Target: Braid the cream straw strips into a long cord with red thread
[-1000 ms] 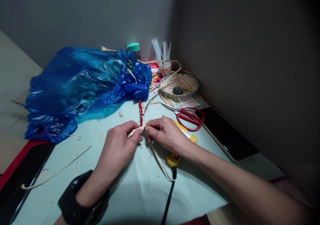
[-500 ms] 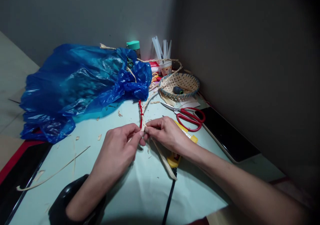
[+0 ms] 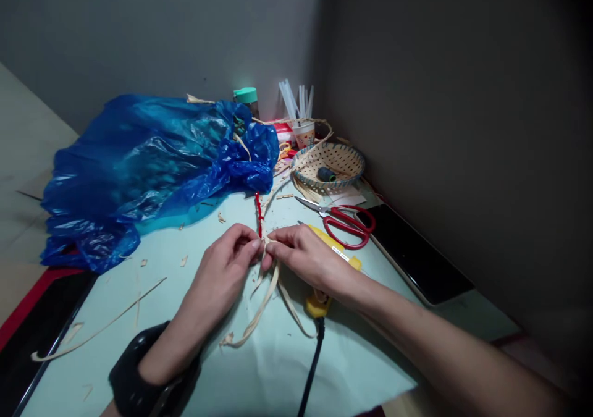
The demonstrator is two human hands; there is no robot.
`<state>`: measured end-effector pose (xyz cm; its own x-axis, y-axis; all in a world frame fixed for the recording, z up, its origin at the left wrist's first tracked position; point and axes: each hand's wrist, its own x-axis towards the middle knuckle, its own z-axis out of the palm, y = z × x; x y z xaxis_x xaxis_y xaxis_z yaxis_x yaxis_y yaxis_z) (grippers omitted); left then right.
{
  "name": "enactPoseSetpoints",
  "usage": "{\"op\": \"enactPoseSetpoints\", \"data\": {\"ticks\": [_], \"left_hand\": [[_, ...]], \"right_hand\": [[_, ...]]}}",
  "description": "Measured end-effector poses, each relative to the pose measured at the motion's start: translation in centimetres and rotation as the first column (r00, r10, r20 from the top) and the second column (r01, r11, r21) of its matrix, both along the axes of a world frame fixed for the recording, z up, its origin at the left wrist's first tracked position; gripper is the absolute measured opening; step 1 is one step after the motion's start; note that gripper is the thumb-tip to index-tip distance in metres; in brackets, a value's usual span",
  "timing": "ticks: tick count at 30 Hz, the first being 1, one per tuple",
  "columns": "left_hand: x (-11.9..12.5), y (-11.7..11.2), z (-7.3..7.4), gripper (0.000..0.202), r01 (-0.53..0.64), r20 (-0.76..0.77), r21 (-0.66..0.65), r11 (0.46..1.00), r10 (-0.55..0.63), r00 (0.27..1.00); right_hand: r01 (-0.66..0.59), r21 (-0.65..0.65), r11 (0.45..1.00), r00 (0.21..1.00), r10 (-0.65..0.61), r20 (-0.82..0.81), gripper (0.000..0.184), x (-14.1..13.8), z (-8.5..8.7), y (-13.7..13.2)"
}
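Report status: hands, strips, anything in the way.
Left hand, right hand: fingertip grip on pale flat fibre strips, below red-wrapped stem. Strip tails trail on table. Yellow plastic tool lies under right wrist.

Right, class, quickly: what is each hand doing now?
Left hand: closed, pinching the tan strips.
Right hand: closed, pinching the same tan strips.

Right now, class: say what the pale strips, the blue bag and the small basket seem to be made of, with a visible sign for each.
The pale strips: probably split bamboo or cane; matt tan, flat, springing in curves. The blue bag: thin plastic film; glossy, crumpled, with bright highlights. The small basket: apparently woven from similar strips; matt, with an open lattice weave.
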<state>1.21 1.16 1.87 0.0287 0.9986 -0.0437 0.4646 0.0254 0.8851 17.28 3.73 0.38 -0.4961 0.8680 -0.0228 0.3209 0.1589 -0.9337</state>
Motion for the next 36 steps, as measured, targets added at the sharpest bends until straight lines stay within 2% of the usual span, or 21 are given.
{"op": "enactPoseSetpoints", "data": {"ticks": [2,5,8,11,17,20,23,26,28,31,33,36], "left_hand": [[0.4,0.2,-0.8,0.013,0.054,0.214,-0.064,0.996,-0.039,0.976],[1.1,0.0,-1.6,0.012,0.145,0.486,-0.205,0.968,-0.028,0.873],[1.3,-0.1,-1.7,0.014,0.203,0.602,-0.323,0.925,0.035,0.798],[0.9,-0.1,-1.7,0.015,0.216,0.569,-0.358,0.909,0.028,0.822],[0.5,-0.1,-2.0,0.023,0.132,0.384,-0.339,0.931,0.009,0.923],[0.5,-0.1,-2.2,0.025,0.049,0.186,-0.26,0.964,0.0,0.982],[0.3,0.0,-2.1,0.027,0.005,-0.019,-0.146,0.989,-0.008,1.0],[0.2,0.0,-2.1,0.028,0.009,-0.09,-0.087,0.996,-0.017,0.996],[0.2,0.0,-2.2,0.028,0.001,-0.104,-0.082,0.997,-0.01,0.995],[0.1,0.0,-2.4,0.029,0.009,-0.045,-0.131,0.991,-0.015,0.999],[0.0,0.0,-2.5,0.027,0.027,0.061,-0.186,0.982,-0.016,0.998],[-0.1,0.1,-2.3,0.019,0.046,0.274,-0.319,0.947,0.045,0.961]], "right_hand": [[-0.012,0.0,1.0,1.0,0.012,-0.011,0.03,0.0,0.1,0.0],[-0.055,-0.008,0.998,0.998,0.055,0.01,0.029,0.0,0.2,0.0],[-0.081,0.03,0.996,0.993,0.078,0.089,0.025,0.1,0.4,0.0],[-0.107,0.09,0.99,0.983,0.091,0.161,0.026,0.3,0.6,-0.1],[-0.137,0.23,0.964,0.935,0.049,0.351,0.03,0.5,1.0,-0.8],[-0.173,0.328,0.929,0.855,-0.024,0.518,0.028,0.5,1.1,-1.2],[-0.221,0.41,0.885,0.778,-0.093,0.622,0.021,0.5,1.1,-1.7],[-0.238,0.506,0.829,0.758,-0.167,0.63,0.018,0.4,1.2,-2.3],[-0.226,0.532,0.816,0.759,-0.195,0.621,0.018,0.2,1.5,-2.7],[-0.194,0.505,0.841,0.786,-0.175,0.593,0.024,0.0,1.9,-3.1],[-0.195,0.503,0.842,0.817,-0.144,0.558,0.025,-0.2,2.0,-3.3],[-0.249,0.545,0.801,0.834,-0.109,0.541,0.021,-0.4,1.6,-3.6]]}}
